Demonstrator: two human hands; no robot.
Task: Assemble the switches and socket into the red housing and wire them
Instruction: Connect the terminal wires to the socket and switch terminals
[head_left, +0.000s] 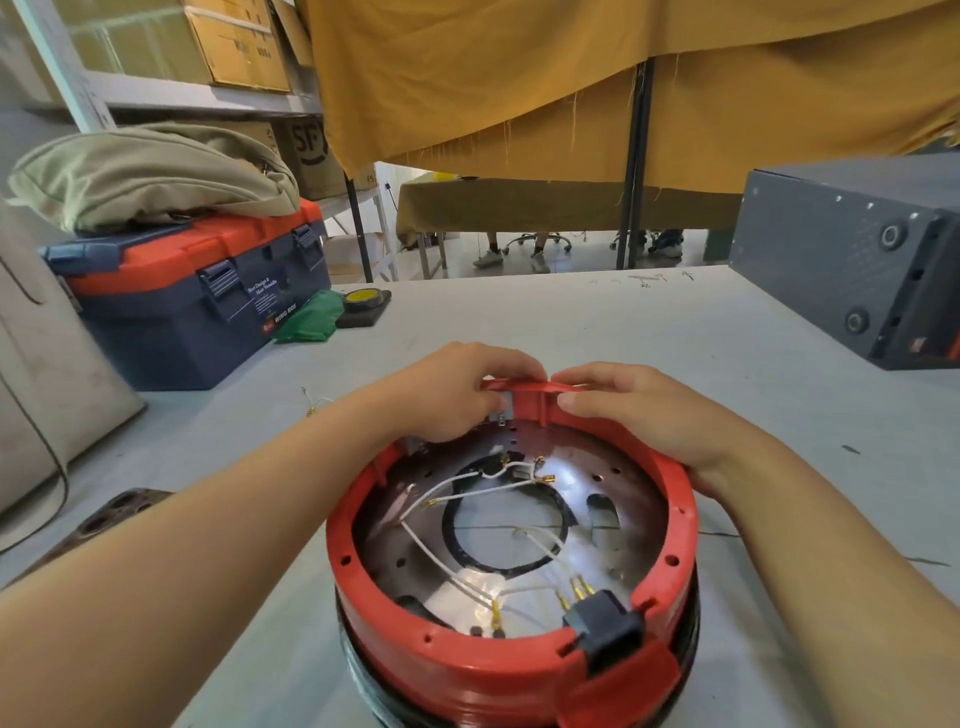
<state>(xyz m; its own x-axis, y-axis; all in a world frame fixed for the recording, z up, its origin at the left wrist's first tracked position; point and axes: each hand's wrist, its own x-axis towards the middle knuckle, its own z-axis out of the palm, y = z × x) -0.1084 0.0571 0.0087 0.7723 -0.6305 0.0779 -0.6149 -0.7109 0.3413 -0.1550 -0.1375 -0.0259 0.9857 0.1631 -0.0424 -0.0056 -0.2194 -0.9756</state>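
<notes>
- Black socket (602, 626) sits in the red housing (519, 670) rim, bottom centre of frame, on the surface (571, 322).
- Tip for this step: probably push the switch in square at the far rim, keeping the white wires (467, 486) clear.
- Left hand (457, 395) grip: fingers curled, pinching the rim's top edge.
- Right hand (644, 415) grip: wrapped over the rim just beside it.

Both forearms are bare up to the picture edge; no sleeve shows. The left hand (457, 395) and the right hand (649, 415) wear no glove, ring or watch. Fingernails are short and plain.
</notes>
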